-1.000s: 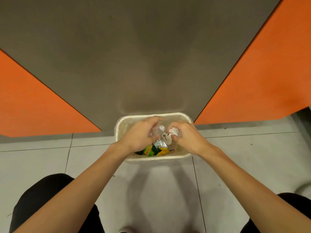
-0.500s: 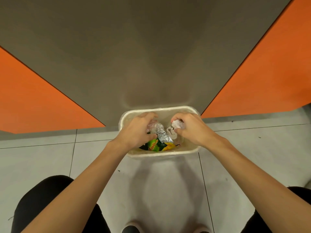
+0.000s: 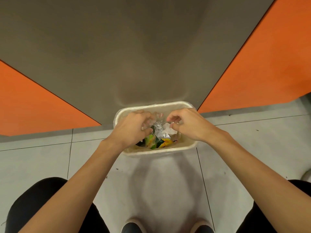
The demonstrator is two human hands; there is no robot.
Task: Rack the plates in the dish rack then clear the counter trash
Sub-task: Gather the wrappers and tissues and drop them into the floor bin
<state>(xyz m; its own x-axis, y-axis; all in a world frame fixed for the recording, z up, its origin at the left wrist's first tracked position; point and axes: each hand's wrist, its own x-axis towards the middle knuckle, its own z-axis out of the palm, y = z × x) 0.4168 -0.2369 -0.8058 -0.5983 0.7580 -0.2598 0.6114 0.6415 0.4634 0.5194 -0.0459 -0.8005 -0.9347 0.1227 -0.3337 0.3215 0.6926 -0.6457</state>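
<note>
Pale grey floor tiles (image 3: 252,140) run up to a flat grey-brown panel (image 3: 151,56) at the far side, with orange panels (image 3: 33,106) on its left and right. On the floor, right against the foot of the grey-brown panel, stands a cream waste bin (image 3: 159,151) with a rounded rectangular rim.

A person stands over it, both bare arms reaching down so that the hands are over the open top. The left hand (image 3: 133,130) is over the left half of the bin, its fingers clenched round a crumpled wad of clear plastic wrap (image 3: 155,116) that bulges out between them. The right hand (image 3: 186,125) is over the right half, fingers curled with thumb and forefinger close together just above a scrap of white paper (image 3: 168,131); I cannot tell whether they pinch it or merely touch it.

Inside the bin, under the hands, lie a piece of silver foil (image 3: 159,132) and a green and yellow snack wrapper (image 3: 159,143).

Nearest of all, black trousers (image 3: 33,202) show at both lower corners, and the toes of two shoes (image 3: 133,227) sit at the bottom edge.
</note>
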